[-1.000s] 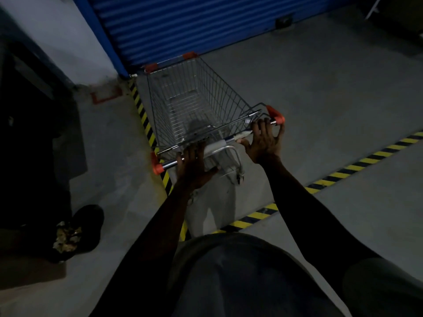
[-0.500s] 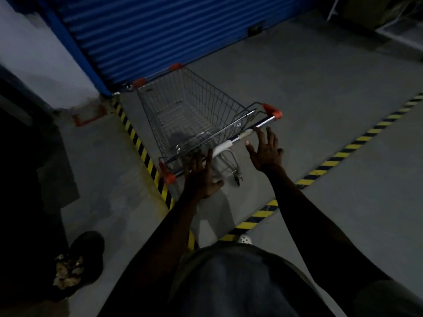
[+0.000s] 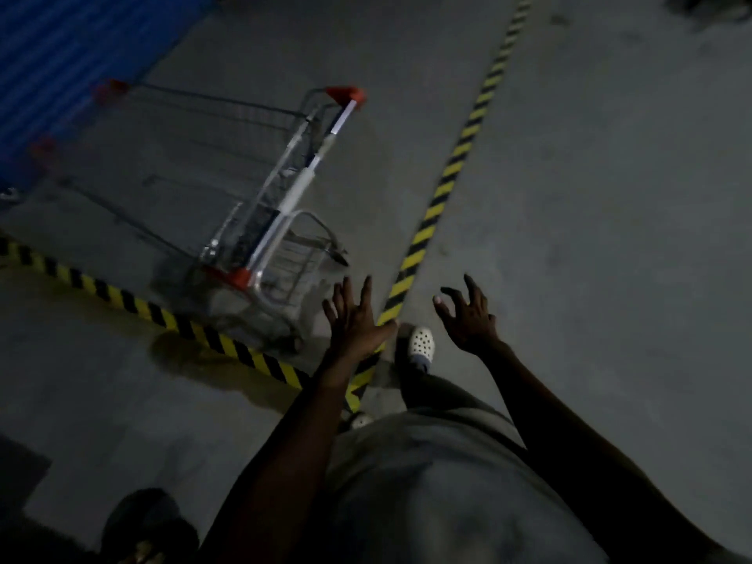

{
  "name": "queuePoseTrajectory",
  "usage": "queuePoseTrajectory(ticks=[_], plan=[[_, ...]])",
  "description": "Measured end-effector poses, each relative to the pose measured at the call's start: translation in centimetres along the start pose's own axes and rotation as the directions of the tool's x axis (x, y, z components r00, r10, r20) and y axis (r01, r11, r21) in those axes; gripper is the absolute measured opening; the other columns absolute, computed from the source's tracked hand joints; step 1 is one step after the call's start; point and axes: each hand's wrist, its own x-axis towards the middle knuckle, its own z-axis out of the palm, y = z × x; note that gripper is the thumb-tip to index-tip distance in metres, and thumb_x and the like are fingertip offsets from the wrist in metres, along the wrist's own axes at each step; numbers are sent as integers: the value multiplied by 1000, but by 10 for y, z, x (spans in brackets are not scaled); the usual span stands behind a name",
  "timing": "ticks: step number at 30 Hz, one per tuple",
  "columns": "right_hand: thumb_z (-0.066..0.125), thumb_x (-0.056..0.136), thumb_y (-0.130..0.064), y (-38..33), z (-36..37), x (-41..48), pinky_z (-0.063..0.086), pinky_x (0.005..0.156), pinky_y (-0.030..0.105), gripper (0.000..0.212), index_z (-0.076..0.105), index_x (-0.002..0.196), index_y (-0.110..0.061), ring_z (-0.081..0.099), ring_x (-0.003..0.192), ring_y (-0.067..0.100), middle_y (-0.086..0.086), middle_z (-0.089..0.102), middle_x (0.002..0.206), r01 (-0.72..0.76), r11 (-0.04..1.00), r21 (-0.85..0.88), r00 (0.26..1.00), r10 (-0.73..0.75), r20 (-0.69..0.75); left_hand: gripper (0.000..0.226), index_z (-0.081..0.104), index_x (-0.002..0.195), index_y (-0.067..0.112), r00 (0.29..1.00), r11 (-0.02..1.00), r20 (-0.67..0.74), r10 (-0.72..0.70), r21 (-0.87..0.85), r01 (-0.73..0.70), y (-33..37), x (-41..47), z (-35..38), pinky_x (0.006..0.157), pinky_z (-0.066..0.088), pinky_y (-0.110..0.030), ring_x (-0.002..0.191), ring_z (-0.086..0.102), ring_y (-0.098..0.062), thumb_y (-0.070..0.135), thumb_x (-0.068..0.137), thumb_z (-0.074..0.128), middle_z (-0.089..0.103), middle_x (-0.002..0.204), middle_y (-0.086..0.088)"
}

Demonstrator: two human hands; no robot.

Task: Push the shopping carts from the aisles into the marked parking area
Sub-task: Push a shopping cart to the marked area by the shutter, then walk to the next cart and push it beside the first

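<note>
A wire shopping cart (image 3: 211, 164) with red corner caps stands inside the corner formed by yellow-and-black floor tape (image 3: 439, 197), its nose toward the blue roller shutter (image 3: 69, 67). Its silver handle bar (image 3: 301, 181) runs diagonally. My left hand (image 3: 354, 319) hovers with fingers spread, a short way behind the cart and touching nothing. My right hand (image 3: 468, 315) is raised further right over the bare concrete, fingers loosely apart, holding nothing. Both hands are clear of the handle.
A second run of striped tape (image 3: 134, 303) crosses the floor at the left. My white perforated shoe (image 3: 421, 343) steps at the tape corner. A dark round object (image 3: 142, 519) lies on the floor at the bottom left. Grey concrete spreads to the right.
Both hands let go of the cart handle and drew back. The view swung to the right, so the cart now sits at the upper left, parked within the tape lines.
</note>
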Motion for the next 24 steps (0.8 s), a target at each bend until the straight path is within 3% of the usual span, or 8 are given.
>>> queuePoseTrajectory(ticks=[4,9,18,24], plan=[[37,103,-63,61,-5,-69,28,116,62,52,50,145,-34,6,157,22,-3,4,171,-241,966,93,969,245,-32,102,0,163,27,986,1000,165,17,10,-19,29,-26,51,123,0,-53,155,-8,-33,65,90,60,-4,170,-10],[35,103,-63,111,-7,-130,26,118,60,54,53,143,-32,10,157,25,-1,9,171,-386,889,245,906,415,-80,98,-1,163,26,933,987,333,139,25,-156,62,-52,88,124,8,-49,155,0,-32,63,93,57,5,170,-7],[38,103,-63,195,-20,-176,27,118,58,51,53,141,-33,15,155,27,0,14,170,-412,793,449,868,492,-73,85,26,159,21,892,960,362,270,-31,-278,162,-58,133,121,22,-46,150,13,-25,58,92,63,26,162,-8],[40,104,-61,289,-47,-217,22,121,56,52,53,144,-31,16,155,26,4,22,168,-479,650,590,764,639,-84,72,40,152,22,802,905,470,367,20,-426,261,-73,200,119,25,-41,147,20,-24,57,92,63,40,154,-10]])
